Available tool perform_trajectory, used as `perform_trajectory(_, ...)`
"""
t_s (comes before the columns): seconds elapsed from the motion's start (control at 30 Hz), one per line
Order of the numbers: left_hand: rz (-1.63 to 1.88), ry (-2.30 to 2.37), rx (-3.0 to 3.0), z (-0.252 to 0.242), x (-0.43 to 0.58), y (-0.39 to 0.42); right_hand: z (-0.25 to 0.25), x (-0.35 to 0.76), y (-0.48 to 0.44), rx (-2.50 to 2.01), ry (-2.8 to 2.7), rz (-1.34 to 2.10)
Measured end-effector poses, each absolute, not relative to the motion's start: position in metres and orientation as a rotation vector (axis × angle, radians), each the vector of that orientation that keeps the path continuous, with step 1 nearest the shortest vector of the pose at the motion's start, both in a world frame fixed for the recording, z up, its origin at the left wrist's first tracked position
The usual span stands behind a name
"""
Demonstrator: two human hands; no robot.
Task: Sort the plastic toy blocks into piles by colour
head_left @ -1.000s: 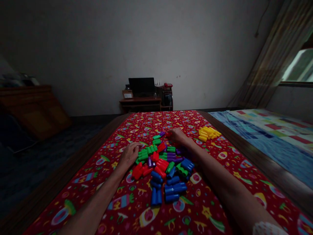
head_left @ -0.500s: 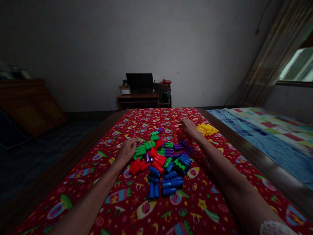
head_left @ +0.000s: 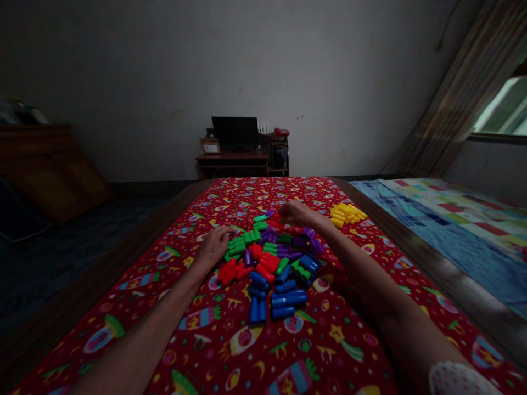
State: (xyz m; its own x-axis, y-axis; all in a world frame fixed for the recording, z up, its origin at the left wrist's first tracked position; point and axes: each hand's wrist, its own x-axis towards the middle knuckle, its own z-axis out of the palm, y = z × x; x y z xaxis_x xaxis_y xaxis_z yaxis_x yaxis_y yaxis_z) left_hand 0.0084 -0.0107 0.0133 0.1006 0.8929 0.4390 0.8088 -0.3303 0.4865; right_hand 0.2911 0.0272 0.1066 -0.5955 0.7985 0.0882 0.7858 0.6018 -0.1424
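Observation:
A heap of plastic blocks [head_left: 272,263] in green, red, purple and blue lies on a red patterned cloth [head_left: 230,351]. My left hand [head_left: 214,245] rests palm down on the cloth, fingers loosely spread. Its fingertips touch the green blocks [head_left: 237,248] at the heap's left edge. My right hand [head_left: 297,213] reaches over the far end of the heap, its fingers bent down onto a red block [head_left: 275,219]. A separate pile of yellow blocks [head_left: 346,214] sits just right of that hand.
The cloth covers a long wooden-edged surface [head_left: 432,269]. A bed with a checked blanket [head_left: 448,219] lies to the right. At the far wall stands a low desk [head_left: 239,162] with a dark screen. A dark floor and a cabinet [head_left: 49,164] are on the left.
My right hand went right toward the yellow pile, then came back left to the far end of the heap. My left hand stayed by the green blocks. The camera tilted slightly.

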Motion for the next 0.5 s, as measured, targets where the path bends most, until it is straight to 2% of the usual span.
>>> perform_trajectory(0.2,1.058,1.738,2.262,0.011,0.007,-0.008,0.095,0.324,0.031,-1.911,-2.181,-0.277)
perform_trajectory(0.5,1.096,1.76,2.27,0.004,0.004,-0.004,0.102,0.322,0.028,-1.973,-2.268,-0.266)
